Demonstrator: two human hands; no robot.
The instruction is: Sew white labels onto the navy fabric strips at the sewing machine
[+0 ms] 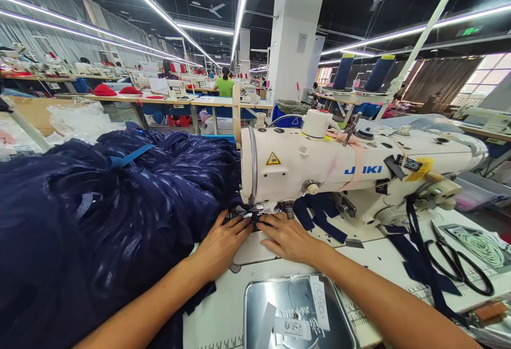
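A white sewing machine marked JUKI stands in front of me. My left hand lies with its fingers stretched out, tips on a small piece of dark navy fabric below the needle area. From the other side, my right hand rests flat on the same fabric, its thumb apart from the fingers. Both sets of fingertips nearly meet at the presser foot, where the fabric is mostly covered. A large heap of navy garments lies left of the machine, close against my left hand and forearm.
A shiny metal tin with labels sits in front of my hands. Black-handled scissors and navy strips lie at right. Two navy thread cones stand behind the machine. A person in green sits farther back.
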